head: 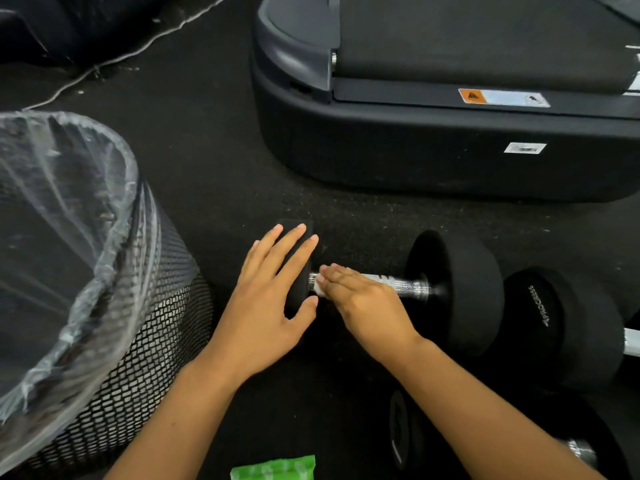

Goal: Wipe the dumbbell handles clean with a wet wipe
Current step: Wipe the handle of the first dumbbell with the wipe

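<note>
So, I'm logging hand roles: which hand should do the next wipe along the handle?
Right hand: it already presses the wipe on the handle. Left hand lies flat on the dumbbell's end weight, steadying it.

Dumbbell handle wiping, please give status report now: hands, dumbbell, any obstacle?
Left hand flat on the dumbbell's left head. Right hand presses the white wet wipe onto the chrome handle. Nothing blocks the handle.

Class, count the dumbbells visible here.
3: one being wiped at centre, one at the right edge, one at bottom right, partly behind the arm. Others may be out of view.
</note>
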Action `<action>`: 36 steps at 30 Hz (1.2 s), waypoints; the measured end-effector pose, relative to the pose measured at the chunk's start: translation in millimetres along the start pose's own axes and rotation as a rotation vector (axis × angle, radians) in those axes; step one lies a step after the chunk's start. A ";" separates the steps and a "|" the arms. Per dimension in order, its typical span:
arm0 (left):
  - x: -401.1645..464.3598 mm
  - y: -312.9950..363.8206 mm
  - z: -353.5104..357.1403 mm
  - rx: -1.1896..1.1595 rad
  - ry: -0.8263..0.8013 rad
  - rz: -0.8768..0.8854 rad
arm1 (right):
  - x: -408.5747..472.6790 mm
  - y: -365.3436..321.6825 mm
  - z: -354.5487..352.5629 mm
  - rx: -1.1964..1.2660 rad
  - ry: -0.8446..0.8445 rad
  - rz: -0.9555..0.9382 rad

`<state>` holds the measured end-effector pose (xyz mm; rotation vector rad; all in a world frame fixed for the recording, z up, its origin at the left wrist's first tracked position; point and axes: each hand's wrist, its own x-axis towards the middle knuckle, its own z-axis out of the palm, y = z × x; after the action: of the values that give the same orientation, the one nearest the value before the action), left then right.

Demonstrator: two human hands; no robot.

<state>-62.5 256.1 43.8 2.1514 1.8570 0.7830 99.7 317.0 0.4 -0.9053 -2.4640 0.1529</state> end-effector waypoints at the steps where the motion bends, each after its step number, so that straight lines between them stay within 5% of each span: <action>1: 0.2 -0.1 0.0 0.002 0.003 -0.001 | 3.1 -4.6 0.4 -0.008 0.013 0.034; 6: -1.8 -0.5 1.5 0.002 0.002 -0.002 | -2.5 -5.0 -4.7 -0.026 -0.051 0.029; 10: 0.1 0.0 1.9 -0.004 0.018 -0.005 | 29.5 -9.8 -19.3 -0.008 -0.236 0.276; 17: 0.5 -1.2 0.9 -0.017 0.005 -0.001 | 41.0 12.2 -23.0 0.087 -0.404 0.402; 36: 1.0 -3.3 0.7 -0.023 -0.009 0.000 | 41.7 6.0 -22.7 0.147 -0.410 0.386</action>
<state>-64.9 257.9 42.0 2.1370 1.8342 0.7893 87.3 346.5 36.1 -1.3865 -2.5593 0.7064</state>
